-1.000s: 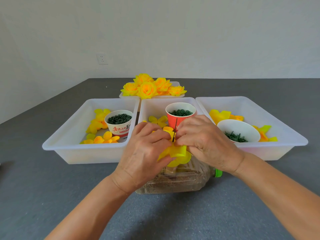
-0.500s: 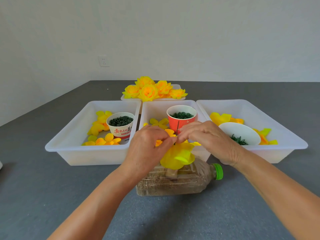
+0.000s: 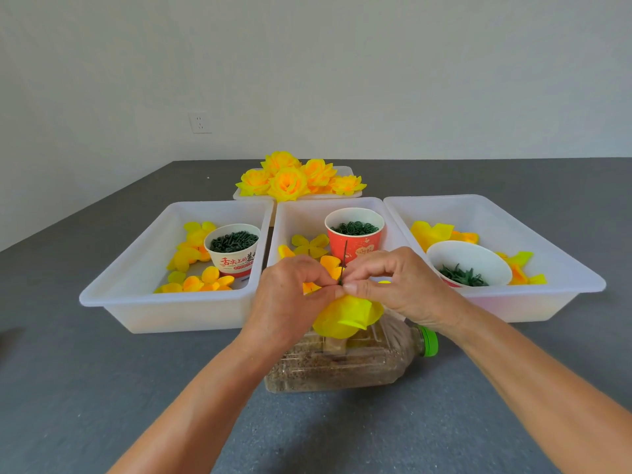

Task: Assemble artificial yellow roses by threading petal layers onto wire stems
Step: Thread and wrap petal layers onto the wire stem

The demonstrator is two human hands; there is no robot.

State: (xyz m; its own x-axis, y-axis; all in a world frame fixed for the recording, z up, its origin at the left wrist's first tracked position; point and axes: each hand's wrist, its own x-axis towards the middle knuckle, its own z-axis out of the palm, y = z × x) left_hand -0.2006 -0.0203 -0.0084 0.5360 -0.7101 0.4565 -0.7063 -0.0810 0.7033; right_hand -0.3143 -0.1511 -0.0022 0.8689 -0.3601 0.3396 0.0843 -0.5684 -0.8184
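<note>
A thin dark wire stem (image 3: 344,260) stands upright between my hands, its lower part hidden by my fingertips. A cupped yellow petal layer (image 3: 347,316) hangs on it just below my fingers, over a clear plastic bottle (image 3: 342,364) lying on its side. My left hand (image 3: 290,299) pinches the top of the petal layer at the wire. My right hand (image 3: 393,285) pinches the same spot from the right. Loose yellow petal layers (image 3: 309,246) lie in the middle white tray (image 3: 294,217).
Left white tray (image 3: 164,302) holds petals and a white cup (image 3: 232,249) of green parts. A red cup (image 3: 354,234) stands in the middle tray. Right tray (image 3: 547,295) holds petals and a white bowl (image 3: 468,261). Finished yellow roses (image 3: 297,179) lie behind.
Both hands have risen along the wire and spread a little apart. The yellow petal layer now hangs open below my fingers, and more of the bottle with its green cap shows.
</note>
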